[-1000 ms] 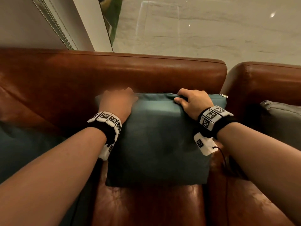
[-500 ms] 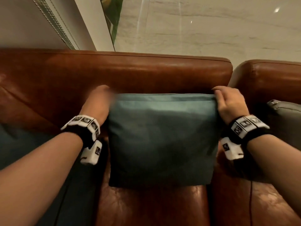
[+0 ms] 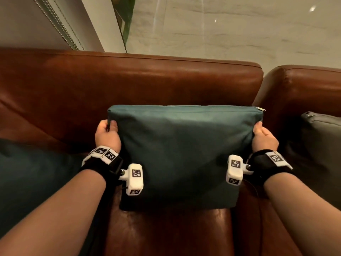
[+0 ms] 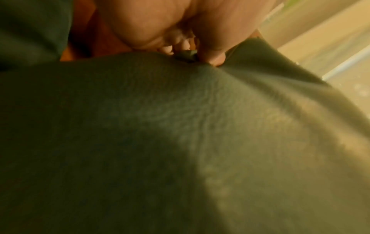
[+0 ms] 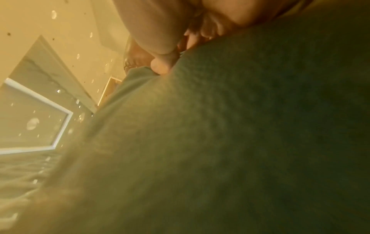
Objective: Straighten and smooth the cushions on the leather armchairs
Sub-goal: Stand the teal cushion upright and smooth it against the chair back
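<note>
A square teal cushion (image 3: 182, 154) stands upright against the back of a brown leather armchair (image 3: 129, 80), zipper along its top edge. My left hand (image 3: 108, 133) pinches the cushion's left side just below the upper corner. On the opposite side my right hand (image 3: 263, 134) grips the right edge below the zipper pull. In the left wrist view thumb and fingers pinch a fold of the teal cushion (image 4: 180, 126). The right wrist view shows the thumb pressed into the teal cushion (image 5: 240, 126), fingers curled behind it.
A second leather armchair (image 3: 304, 84) stands close on the right with a grey cushion (image 3: 323, 141) on it. A darker teal cushion (image 3: 33, 178) lies at the left. Behind the chairs are a marble floor (image 3: 230, 30) and a white wall (image 3: 27, 21).
Both hands have left the cushion's top edge, moved outward and down, and now grip its left and right sides. The cushion stands squarer, its top edge straight.
</note>
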